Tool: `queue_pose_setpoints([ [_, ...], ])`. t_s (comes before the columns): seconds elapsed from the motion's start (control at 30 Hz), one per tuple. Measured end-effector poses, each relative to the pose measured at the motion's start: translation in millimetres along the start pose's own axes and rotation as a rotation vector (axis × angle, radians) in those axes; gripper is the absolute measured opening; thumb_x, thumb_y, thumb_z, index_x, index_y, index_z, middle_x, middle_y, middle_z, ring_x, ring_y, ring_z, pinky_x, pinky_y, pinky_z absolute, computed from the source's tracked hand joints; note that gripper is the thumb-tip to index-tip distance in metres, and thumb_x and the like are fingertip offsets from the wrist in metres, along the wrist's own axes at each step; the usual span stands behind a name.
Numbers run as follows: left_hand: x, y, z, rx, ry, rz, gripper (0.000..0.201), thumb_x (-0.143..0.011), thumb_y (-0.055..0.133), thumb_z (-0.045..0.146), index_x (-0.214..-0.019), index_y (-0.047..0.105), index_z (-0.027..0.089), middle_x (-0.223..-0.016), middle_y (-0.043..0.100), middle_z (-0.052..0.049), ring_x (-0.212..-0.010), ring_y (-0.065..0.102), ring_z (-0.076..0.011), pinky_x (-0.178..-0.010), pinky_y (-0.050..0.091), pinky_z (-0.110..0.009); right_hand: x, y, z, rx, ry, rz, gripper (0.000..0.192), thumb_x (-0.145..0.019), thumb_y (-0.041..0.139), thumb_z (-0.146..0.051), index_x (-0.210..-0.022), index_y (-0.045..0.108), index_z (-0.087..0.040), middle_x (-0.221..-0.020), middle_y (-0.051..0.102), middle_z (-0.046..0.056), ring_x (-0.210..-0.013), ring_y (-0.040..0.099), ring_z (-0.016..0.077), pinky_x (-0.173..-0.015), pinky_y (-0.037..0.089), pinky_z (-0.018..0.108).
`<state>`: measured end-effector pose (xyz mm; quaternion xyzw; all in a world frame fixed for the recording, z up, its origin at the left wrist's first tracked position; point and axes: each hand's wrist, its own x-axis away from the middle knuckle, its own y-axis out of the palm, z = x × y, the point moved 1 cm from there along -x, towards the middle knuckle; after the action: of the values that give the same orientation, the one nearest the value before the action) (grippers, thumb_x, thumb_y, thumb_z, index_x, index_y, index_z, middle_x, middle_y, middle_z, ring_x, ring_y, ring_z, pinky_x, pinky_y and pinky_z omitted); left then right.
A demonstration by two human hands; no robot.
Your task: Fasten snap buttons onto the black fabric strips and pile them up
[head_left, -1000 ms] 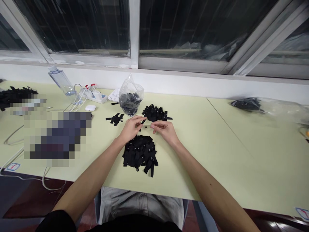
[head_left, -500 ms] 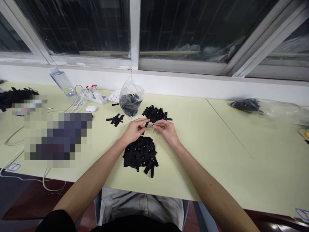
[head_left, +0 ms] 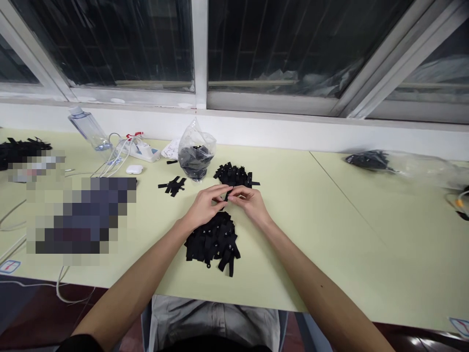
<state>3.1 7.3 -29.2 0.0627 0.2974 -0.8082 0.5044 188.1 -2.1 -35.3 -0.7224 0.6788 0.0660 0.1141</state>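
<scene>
- Forearms reach in from the near edge of the pale green table (head_left: 330, 205), bare, meeting above the near pile of black strips (head_left: 212, 240), the landmark for what follows.
- Just beyond that pile, the left hand (head_left: 205, 206) and right hand (head_left: 249, 203) close together, fingertips touching at one small black strip (head_left: 227, 195); both hands pinch it tight, fingers curled in, with no gap between thumb and forefinger.
- A second ago the hands stood a little apart with the strip stretched flat between them and a small ring showing; now they have drawn together and the strip is bunched up short, so the work on this piece looks to be at a pressing or folding stage.
- Farther past the pile lies a second, smaller heap of strips (head_left: 234, 175), and to its left a few loose pieces (head_left: 172, 185).
- Behind those stands a clear plastic bag (head_left: 196, 155) holding more black parts.
- Far left of the pile sit a water bottle (head_left: 88, 128), a power strip (head_left: 144, 149) with white cables, and a small white case (head_left: 134, 169).
</scene>
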Motion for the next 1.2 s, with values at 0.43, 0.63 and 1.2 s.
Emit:
queue_pose_setpoints([
  [0.43,0.0,0.4,6.1,0.019,-0.007,-0.005,0.047,-0.087,0.061,0.013,-0.131,0.061,0.027,-0.138,0.056,-0.009,-0.073,0.066,-0.0096,-0.081,0.060,-0.031,0.7,1.6,0.5,-0.079,0.092,0.044,0.032,-0.068,0.082,-0.042,-0.085,0.065,-0.021,-0.082,0.071,0.004,-0.076,0.065,0.0190,-0.074,0.053,0.034],
  [0.63,-0.1,0.0,8.6,0.015,0.001,-0.003,0.047,-0.086,0.060,0.010,-0.129,0.063,0.027,-0.136,0.058,-0.008,-0.077,0.067,-0.0102,-0.082,0.059,-0.030,0.0,2.3,2.0,-0.113,0.134,0.021,0.034,-0.064,0.085,-0.041,-0.084,0.066,-0.020,-0.083,0.069,0.003,-0.075,0.063,0.0172,-0.073,0.052,0.033],
  [1.2,1.1,0.1,7.3,0.011,0.000,-0.010,0.050,-0.087,0.060,0.011,-0.134,0.059,0.029,-0.142,0.053,-0.008,-0.086,0.068,-0.0124,-0.086,0.059,-0.031,2.9,7.2,-6.4,-0.069,0.131,0.007,0.030,-0.071,0.078,-0.047,-0.079,0.066,-0.021,-0.072,0.062,0.001,-0.062,0.052,0.0139,-0.058,0.044,0.029],
])
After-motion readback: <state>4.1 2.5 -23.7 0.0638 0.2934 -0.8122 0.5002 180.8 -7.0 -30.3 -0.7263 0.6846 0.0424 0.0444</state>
